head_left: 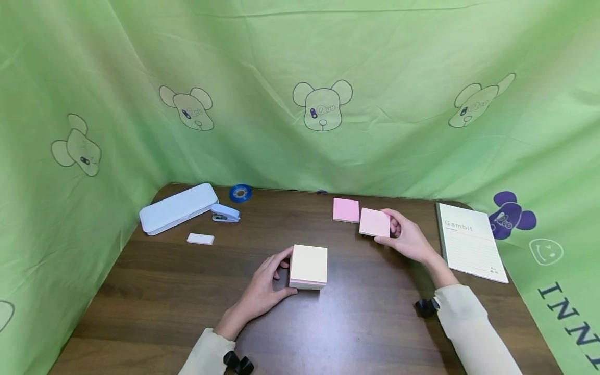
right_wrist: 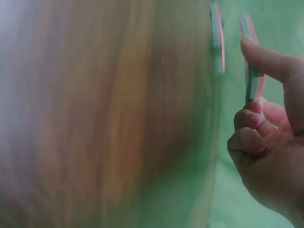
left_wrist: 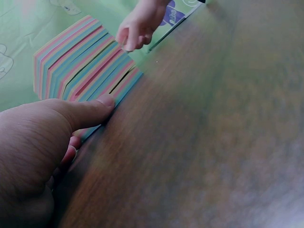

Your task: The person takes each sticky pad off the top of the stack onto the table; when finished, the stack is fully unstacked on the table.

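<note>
A tall stack of sticky note pads [head_left: 308, 264] with a cream top stands on the table, its sides striped in several colours in the left wrist view. My left hand [head_left: 262, 289] grips the stack from its left side, thumb at the near face and fingers toward the far side. My right hand [head_left: 409, 237] pinches a pale pink sticky note pad [head_left: 374, 222] by its right side, between thumb and fingers. In the right wrist view this pad [right_wrist: 256, 85] shows layered edges. Just left of it lies a brighter pink sticky note pad [head_left: 346, 210].
At the back left are a light blue pencil case [head_left: 179, 208], a blue stapler [head_left: 225, 213], a blue tape roll [head_left: 240, 193] and a white eraser [head_left: 200, 239]. A notebook [head_left: 471, 242] lies at the right. Green cloth [head_left: 262, 146] hangs behind the table [head_left: 154, 302].
</note>
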Available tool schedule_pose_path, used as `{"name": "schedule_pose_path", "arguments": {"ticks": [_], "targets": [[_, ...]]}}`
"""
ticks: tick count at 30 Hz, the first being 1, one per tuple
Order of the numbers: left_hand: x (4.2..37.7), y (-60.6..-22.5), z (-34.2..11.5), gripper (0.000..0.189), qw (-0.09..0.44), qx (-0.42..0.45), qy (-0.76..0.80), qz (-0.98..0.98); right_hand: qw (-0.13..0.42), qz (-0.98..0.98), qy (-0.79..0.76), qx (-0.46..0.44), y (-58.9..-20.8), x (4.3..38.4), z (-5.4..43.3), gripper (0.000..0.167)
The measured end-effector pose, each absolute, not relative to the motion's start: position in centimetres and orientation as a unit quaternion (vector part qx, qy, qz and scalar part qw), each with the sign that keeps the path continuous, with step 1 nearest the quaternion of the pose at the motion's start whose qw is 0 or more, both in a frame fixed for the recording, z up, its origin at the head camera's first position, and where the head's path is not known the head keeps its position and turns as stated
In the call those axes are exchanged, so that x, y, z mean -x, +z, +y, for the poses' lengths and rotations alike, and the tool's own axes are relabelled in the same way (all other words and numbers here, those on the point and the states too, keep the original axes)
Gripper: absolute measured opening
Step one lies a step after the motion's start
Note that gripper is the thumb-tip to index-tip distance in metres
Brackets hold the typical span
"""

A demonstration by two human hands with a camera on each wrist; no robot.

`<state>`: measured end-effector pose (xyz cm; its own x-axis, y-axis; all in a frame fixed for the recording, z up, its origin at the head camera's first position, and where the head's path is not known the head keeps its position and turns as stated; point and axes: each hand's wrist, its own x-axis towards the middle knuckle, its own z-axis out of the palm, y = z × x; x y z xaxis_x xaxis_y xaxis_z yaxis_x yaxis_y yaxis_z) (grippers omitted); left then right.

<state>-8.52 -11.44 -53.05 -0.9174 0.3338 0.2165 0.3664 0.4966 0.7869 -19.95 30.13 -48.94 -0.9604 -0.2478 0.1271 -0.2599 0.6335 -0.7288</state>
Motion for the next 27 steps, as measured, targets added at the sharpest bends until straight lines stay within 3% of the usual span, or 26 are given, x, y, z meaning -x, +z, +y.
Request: {"name": "schedule_pose_path", "arguments": {"ticks": [10,15,20,27], "targets": [[8.5,-53.1,-11.4,0.102,0.016,0.201,-0.459,-0.865,0.007,-0.923,0.358,-0.143,-52.6,23.0,33.4,0.078],[8.5,-53.1,-11.4,0.102,0.013,0.2,-0.46,-0.865,0.01,-0.935,0.317,-0.159,-55.9,26.1,35.5,0.091],[8.5,-53.1,-11.4,0.103,0.014,0.2,-0.46,-0.865,-0.014,-0.943,0.3,-0.141,-56.2,27.5,36.0,0.108],[8.6,-53.1,-11.3,0.103,0.014,0.201,-0.459,-0.865,-0.027,-0.94,0.315,-0.131,-53.8,27.2,35.0,0.091]]}}
